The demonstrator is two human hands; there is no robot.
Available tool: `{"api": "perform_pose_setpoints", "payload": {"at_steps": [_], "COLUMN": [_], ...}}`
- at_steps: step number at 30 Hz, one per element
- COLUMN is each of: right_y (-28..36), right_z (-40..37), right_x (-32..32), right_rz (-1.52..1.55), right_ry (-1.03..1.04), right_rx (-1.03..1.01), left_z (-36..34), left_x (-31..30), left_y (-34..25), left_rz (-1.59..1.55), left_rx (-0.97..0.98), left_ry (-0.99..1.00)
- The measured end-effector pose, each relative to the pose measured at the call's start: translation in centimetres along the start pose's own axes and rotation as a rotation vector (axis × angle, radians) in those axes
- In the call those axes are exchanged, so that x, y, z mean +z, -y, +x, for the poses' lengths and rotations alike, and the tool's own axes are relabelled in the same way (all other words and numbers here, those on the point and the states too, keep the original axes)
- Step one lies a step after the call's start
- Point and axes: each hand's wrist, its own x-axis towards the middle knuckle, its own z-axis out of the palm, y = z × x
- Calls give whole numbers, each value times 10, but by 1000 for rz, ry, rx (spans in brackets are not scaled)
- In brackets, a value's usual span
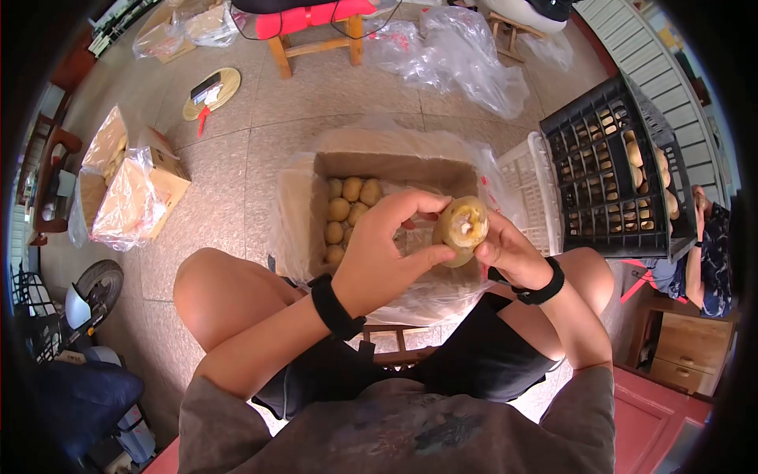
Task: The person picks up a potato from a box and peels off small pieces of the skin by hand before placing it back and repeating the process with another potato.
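Between my two hands is a brownish-yellow round fruit [456, 238] with a pale, glossy patch on the side facing me. My left hand [395, 241] grips it from the left, with thumb and forefinger at its edge. From the right, the fingers of my right hand [512, 246] press against it. Below the hands stands a cardboard box [395, 163] lined with clear plastic. Several round brown fruits [339, 209] lie in its left part; my hands hide some of the box's inside.
At the right, a black crate [596, 178] holding more fruit leans beside a white crate [537, 186]. Another person [714, 261] is beyond it. An open carton [162, 186] stands at the left, and plastic sheets [466, 59] lie ahead.
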Motion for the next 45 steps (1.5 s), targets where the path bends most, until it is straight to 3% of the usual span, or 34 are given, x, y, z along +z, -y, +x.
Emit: {"api": "perform_pose_setpoints", "payload": {"at_steps": [11, 31, 33, 45], "right_y": [-12, -8, -9, -7], "right_z": [-4, -3, -4, -4], "right_x": [-5, -4, -5, -4], "right_rz": [18, 94, 102, 131], "right_ry": [18, -32, -49, -74], "right_rx": [-104, 5, 25, 70], "left_z": [-2, -1, -2, -2], "left_x": [0, 0, 6, 6], "left_y": [-5, -8, -8, -1], "left_rz": [47, 59, -167, -119], "left_rx": [69, 9, -60, -59], "left_ry": [41, 63, 0, 62]}}
